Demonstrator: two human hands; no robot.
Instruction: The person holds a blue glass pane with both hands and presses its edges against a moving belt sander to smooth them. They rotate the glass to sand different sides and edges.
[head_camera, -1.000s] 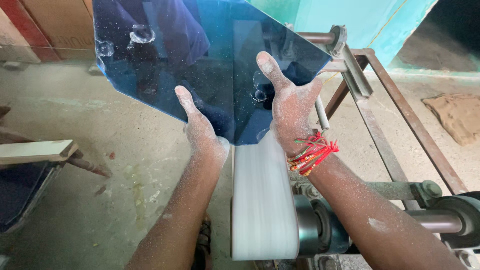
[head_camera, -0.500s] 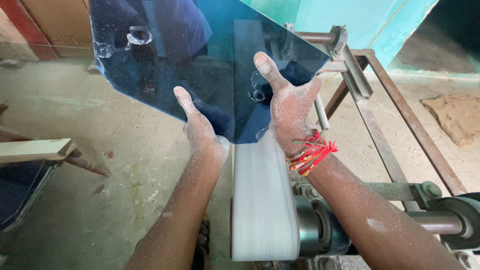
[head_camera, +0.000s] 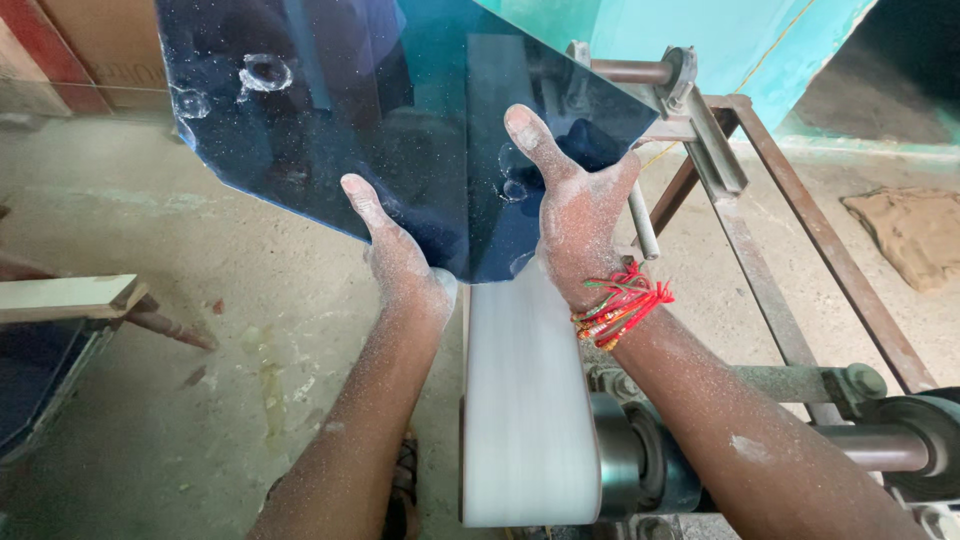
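I hold a large dark blue glass pane (head_camera: 400, 110) tilted in front of me. My left hand (head_camera: 395, 255) grips its lower left edge, thumb on the face. On the right side of the lower edge my right hand (head_camera: 570, 220) clasps it, with red threads around the wrist. The pane's bottom corner rests against a white sanding belt (head_camera: 525, 400) that runs over a grey roller (head_camera: 625, 455). Both hands and forearms are dusted with white powder. A round hole (head_camera: 265, 70) shows near the pane's upper left.
A rusty metal frame (head_camera: 800, 230) carries the belt machine at right. A shaft and pulley (head_camera: 900, 440) sit at lower right. A wooden plank (head_camera: 65, 295) juts in from the left. Brown cloth (head_camera: 910, 235) lies on the dusty concrete floor.
The pane has shifted slightly to the right with both hands still holding it; its bottom corner stays on the belt.
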